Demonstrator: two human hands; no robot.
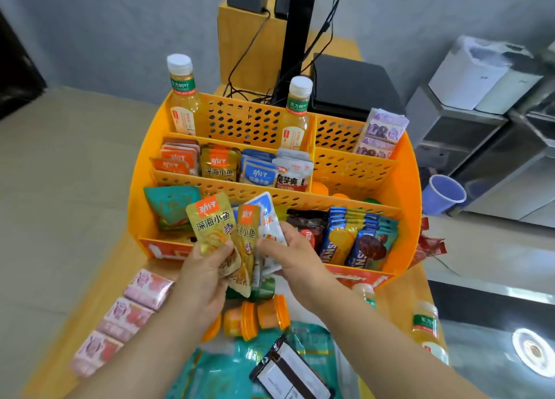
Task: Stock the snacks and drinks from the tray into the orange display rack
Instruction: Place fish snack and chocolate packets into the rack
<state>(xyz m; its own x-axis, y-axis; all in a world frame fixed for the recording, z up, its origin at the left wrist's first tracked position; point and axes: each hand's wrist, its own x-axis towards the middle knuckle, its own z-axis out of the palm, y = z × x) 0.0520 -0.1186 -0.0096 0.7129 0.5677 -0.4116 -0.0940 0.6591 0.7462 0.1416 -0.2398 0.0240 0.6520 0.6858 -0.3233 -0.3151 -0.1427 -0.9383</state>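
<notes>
Pink packs (126, 317) sit left on the surface. Left hand (207, 272) grips gold fish packets (214, 230), right hand (288, 257) pinches white and blue packets (270, 227), both just in front of the orange rack (411, 170).

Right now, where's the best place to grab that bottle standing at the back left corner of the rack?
Grip the back-left bottle around its neck just below the white cap, coming from above. It stands upright, and the orange display rack walls in its lower body.

Head-worn wide-angle view, facing forward and down, close over rack (416, 188)
</notes>
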